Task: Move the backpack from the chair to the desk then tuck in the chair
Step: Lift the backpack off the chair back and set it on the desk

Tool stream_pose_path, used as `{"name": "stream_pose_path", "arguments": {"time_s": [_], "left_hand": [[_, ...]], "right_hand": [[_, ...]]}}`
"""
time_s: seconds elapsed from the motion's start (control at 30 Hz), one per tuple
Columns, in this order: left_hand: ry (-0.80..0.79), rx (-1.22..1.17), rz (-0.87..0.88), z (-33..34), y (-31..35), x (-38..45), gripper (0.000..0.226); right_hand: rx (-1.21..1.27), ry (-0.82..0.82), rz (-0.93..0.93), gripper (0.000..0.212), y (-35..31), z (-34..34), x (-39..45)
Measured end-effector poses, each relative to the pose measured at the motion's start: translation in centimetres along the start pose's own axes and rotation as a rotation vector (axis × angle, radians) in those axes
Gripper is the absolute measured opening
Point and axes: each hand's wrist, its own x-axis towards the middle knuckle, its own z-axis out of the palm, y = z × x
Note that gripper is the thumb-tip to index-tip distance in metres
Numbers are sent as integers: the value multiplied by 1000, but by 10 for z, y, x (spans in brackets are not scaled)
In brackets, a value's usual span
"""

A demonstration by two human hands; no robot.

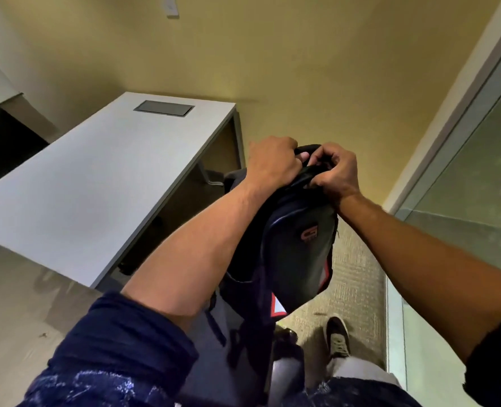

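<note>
Rolled navy sleeves framed both hands: left hand (272, 163) and right hand (335, 171) had fingers clenched around the dark navy fabric backpack (297, 248), airborne beside the white table (90, 186); it wanted lifting clear of the edge.

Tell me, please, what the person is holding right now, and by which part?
Both hands grip the dark backpack at its top: the left hand closed around the carry handle, the right hand pinching the top edge beside it.

Yellow wall (302, 69); glass partition (478, 171) at right; carpet (357, 283); 1 shoe (337, 337).
</note>
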Motion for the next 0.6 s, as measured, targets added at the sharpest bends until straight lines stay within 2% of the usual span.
{"name": "stream_pose_path", "arguments": {"time_s": [0.13, 0.37, 0.6], "left_hand": [[-22, -3, -37, 17, 1, 36, 35], [5, -17, -47, 45, 3, 100, 25], [37, 46, -38, 60, 10, 171, 28]], "right_hand": [[-1, -45, -43, 43, 31, -6, 39], [-114, -139, -213, 17, 68, -22, 114], [-176, -211, -277, 19, 94, -46, 186]]}}
